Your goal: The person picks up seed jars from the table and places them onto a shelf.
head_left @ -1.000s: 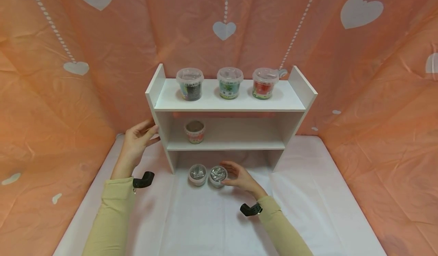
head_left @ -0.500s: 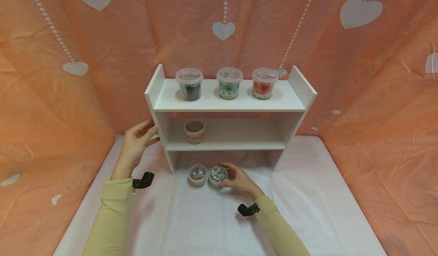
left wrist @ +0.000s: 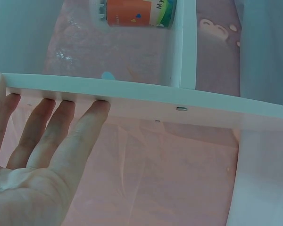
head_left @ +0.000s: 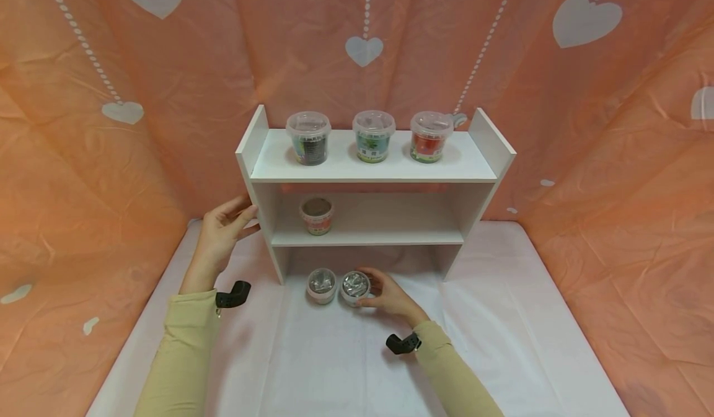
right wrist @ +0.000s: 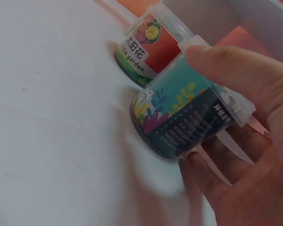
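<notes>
My left hand [head_left: 219, 231] is at the left side panel of a white two-tier shelf [head_left: 368, 244]. In the left wrist view its straight fingers [left wrist: 68, 141] touch the panel's outer face, and the thumb lies at the front edge. My right hand [head_left: 392, 293] holds a clear plastic tub [right wrist: 179, 106] with a teal and dark label, thumb on the lid rim and fingers round the far side. From above, crinkled silver foil shows inside this tub. Close on its left stands a similar tub [head_left: 321, 285], whose label is red with flower pictures in the right wrist view.
Three lidded tubs stand on the top board: one dark [head_left: 310, 141], one green [head_left: 374, 138], one red [head_left: 429, 139]. A small red-labelled tub [head_left: 317, 216] sits at the left of the middle board. A white cloth [head_left: 323, 367] covers the table; an orange curtain [head_left: 312, 51] hangs behind.
My right hand has shifted slightly left, and its thumb and fingers have come in closer round the foil-topped tub. The left hand keeps its place at the shelf's side.
</notes>
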A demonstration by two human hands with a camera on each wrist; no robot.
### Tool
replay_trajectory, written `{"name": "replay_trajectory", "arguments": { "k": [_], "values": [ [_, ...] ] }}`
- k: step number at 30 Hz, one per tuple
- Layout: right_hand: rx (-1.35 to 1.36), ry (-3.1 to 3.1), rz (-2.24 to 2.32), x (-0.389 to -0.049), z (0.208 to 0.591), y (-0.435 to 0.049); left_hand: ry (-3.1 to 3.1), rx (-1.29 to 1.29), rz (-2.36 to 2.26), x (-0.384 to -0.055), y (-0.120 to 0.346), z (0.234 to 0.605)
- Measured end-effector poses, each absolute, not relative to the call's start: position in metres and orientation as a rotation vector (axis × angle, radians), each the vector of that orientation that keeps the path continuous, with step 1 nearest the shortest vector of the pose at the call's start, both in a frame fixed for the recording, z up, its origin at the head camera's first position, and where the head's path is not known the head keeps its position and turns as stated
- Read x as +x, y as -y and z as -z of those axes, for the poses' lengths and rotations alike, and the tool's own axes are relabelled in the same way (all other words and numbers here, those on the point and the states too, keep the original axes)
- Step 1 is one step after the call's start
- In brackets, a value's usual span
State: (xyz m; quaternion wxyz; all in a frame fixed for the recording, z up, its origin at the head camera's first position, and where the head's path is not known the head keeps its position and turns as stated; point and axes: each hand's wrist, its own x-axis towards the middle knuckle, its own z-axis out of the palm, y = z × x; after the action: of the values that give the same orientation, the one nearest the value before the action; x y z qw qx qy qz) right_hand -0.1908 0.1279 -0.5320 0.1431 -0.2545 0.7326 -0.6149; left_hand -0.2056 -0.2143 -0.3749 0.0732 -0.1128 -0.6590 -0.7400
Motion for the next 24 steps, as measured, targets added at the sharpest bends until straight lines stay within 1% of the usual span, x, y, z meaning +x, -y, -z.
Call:
{"name": "replay_trajectory", "arguments": {
  "k": [5,12,14,21,24],
  "values": [
    [-0.740,-2.134,1.779,-0.191,0.534,-0.128,1.984,-0.336,2.217,-0.206,0.214,0.376],
    [-0.709,-2.190,1.768,-0.199,0.557,-0.132,1.995,-0.327,2.208,-0.207,0.215,0.375],
    [-0.688,-2.188,1.768,-0.200,0.558,-0.133,1.998,-0.325,2.205,-0.206,0.215,0.375],
    [-0.672,-2.187,1.794,-0.197,0.549,-0.136,2.009,-0.317,2.195,-0.207,0.215,0.376],
    [-0.687,-2.186,1.803,-0.192,0.536,-0.136,2.007,-0.314,2.193,-0.207,0.215,0.376]
  ]
}}
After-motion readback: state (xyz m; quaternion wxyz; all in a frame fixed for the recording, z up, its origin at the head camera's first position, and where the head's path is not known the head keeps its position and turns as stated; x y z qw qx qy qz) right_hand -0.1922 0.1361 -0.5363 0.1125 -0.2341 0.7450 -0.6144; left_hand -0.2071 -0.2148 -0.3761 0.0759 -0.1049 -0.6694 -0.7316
